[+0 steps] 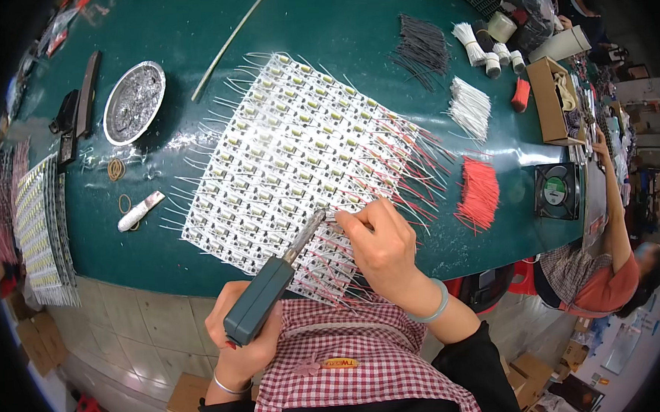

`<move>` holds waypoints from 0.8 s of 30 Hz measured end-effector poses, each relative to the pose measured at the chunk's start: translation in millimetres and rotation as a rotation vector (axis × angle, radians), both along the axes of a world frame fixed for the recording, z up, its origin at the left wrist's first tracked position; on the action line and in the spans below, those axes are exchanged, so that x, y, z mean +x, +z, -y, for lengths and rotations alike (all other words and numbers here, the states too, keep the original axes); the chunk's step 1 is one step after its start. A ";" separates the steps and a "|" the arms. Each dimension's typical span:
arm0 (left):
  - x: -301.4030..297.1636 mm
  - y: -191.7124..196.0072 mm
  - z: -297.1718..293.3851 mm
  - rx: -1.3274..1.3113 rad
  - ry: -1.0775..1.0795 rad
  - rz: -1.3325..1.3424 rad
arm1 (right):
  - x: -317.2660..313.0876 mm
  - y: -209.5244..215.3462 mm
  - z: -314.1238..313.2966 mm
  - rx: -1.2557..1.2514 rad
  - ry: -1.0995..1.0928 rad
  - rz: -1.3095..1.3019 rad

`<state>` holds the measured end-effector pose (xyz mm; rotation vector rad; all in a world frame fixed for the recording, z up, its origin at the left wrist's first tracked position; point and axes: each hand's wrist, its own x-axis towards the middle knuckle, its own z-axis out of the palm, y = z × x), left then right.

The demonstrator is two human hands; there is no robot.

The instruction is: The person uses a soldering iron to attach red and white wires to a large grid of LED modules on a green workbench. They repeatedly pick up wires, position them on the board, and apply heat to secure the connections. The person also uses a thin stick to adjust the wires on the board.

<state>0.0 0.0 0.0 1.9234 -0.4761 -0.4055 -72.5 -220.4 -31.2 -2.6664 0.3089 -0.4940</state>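
Observation:
My left hand (236, 345) grips the teal handle of a soldering iron (271, 287), its metal tip reaching the near edge of a large white panel of small circuit boards (283, 156) on the green table. My right hand (380, 241) pinches a thin wire against the panel just right of the iron's tip. White wires stick out of the panel's left and far sides, red wires out of its right side.
A round metal dish of solder dross (134, 102) sits far left. Stacked board panels (36, 221) lie at the left edge. Bundles of red wires (478, 192), white wires (470, 107) and black wires (420, 46) lie right. A small fan (555, 190), a cardboard box (548, 97) and another person (609, 266) are at right.

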 end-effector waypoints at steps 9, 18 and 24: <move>3.0 1.6 -2.0 0.034 -0.067 0.050 | 2.6 -1.4 -0.1 -0.023 0.018 0.032; 3.0 4.6 -2.1 0.027 -0.026 0.061 | 4.0 -0.9 0.8 -0.040 0.019 0.041; 1.7 1.1 -3.7 -0.019 -0.013 0.050 | 3.9 -1.1 0.6 -0.056 0.009 0.043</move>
